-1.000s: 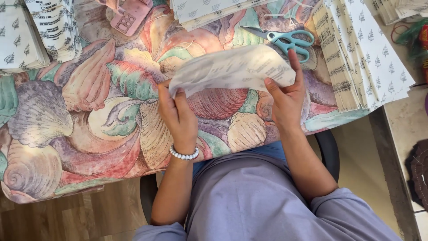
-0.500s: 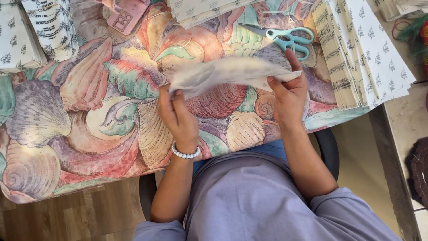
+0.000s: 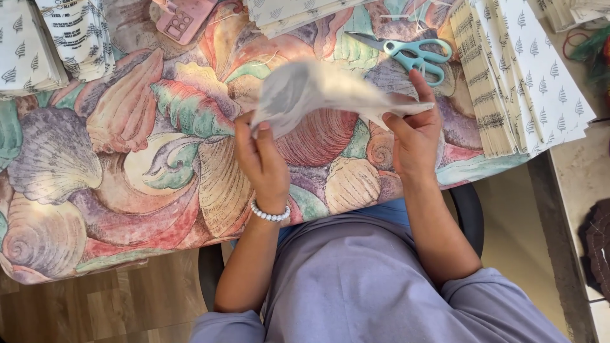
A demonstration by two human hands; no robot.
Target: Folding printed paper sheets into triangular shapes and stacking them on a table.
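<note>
White, motion-blurred paper piece (image 3: 324, 92), perhaps a bag, pinched between raised left hand (image 3: 264, 162) and right hand (image 3: 416, 136)

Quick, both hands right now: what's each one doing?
Left hand: closed, pinching the left end of the white paper piece.
Right hand: closed, gripping its right end.

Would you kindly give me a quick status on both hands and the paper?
Left hand and right hand both gripping the white printed paper sheet, lifted off the shell-patterned tablecloth. Teal-handled scissors just beyond, apart.
</note>
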